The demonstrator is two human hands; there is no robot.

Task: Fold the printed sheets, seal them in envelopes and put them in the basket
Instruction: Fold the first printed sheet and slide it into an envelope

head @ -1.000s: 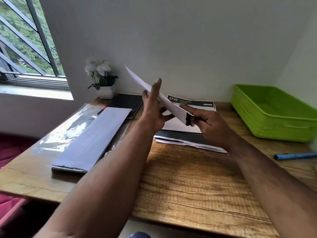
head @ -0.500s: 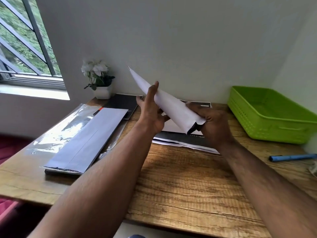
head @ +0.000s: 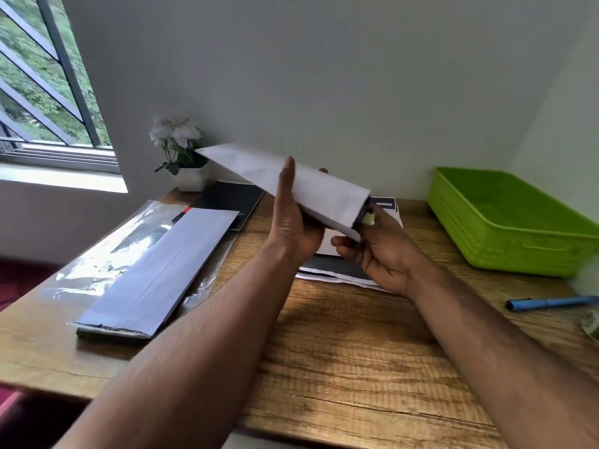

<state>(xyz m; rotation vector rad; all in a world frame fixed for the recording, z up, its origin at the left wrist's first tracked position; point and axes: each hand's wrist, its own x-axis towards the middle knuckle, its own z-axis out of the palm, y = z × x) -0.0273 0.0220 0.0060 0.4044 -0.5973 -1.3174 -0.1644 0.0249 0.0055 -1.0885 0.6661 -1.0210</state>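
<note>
A long white envelope is held in the air above the wooden desk, its far end pointing at the flower pot. My left hand holds it from below, thumb up on the near side and fingers behind. My right hand is at the envelope's open near end, where a folded printed sheet shows dark inside the mouth. A stack of printed sheets lies on the desk under my hands. The green basket stands at the right against the wall.
A pack of white envelopes in clear plastic wrap lies on the left. A dark notebook and a white flower pot sit at the back. A blue pen lies near the right edge. A window is at the far left.
The envelope has tipped from steeply raised to nearly level and turned leftwards. My right hand has moved to its open end, and the folded sheet has gone deeper inside.
</note>
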